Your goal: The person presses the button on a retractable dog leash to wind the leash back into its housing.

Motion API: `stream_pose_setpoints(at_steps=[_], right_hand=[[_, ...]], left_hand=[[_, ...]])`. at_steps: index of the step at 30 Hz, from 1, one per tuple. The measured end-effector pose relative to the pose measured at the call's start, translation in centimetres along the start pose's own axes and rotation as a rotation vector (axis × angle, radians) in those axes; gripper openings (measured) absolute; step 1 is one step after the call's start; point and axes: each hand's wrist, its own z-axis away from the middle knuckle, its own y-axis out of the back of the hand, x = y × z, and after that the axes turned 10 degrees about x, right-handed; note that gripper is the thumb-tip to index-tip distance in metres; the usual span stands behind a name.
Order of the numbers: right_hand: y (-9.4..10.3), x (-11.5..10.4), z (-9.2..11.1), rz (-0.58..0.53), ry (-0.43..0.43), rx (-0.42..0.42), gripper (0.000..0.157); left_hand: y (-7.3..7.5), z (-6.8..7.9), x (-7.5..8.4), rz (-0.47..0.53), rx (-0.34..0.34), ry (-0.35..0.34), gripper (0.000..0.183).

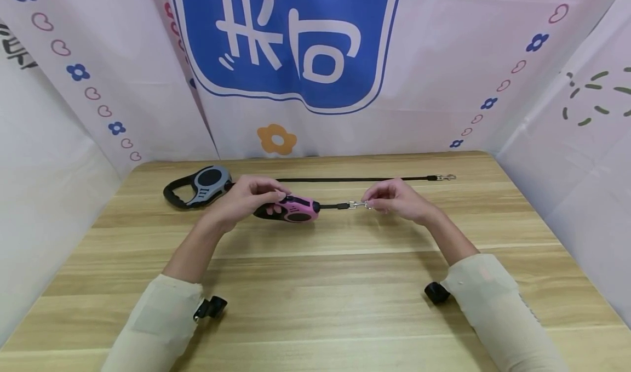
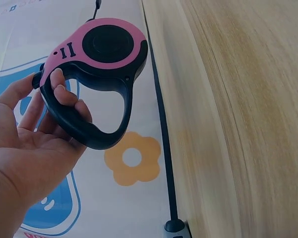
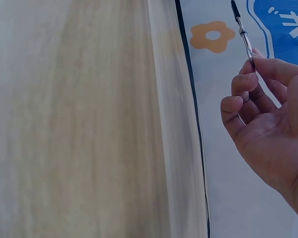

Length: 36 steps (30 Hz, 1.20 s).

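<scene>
My left hand [image 1: 248,199] grips the black handle of a pink retractable dog leash [image 1: 299,210]. In the left wrist view its fingers curl through the handle loop [image 2: 84,130] and one fingertip touches the black button [image 2: 37,80]. A short length of black cord [image 1: 335,206] runs from the leash to a silver snap hook [image 1: 360,204]. The right hand [image 1: 398,201] pinches that hook's end between thumb and fingertips. Seen from the right wrist, the metal hook [image 3: 246,42] points up out of the fingers.
Behind the hands, a grey-and-black retractable leash [image 1: 209,183] lies on the wooden table [image 1: 315,295]. Its black cord [image 1: 340,179] stretches right along the back edge to a silver clip [image 1: 446,177]. A printed white cloth [image 1: 434,87] hangs behind the table.
</scene>
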Motion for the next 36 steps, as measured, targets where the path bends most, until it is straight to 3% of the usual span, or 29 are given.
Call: stream_pose_setpoints(at_steps=[36], right_hand=[[-0.86, -0.48, -0.55, 0.014, 0.005, -0.004, 0.015]], left_hand=[[-0.77, -0.44, 0.08, 0.0, -0.007, 0.019, 0.025]])
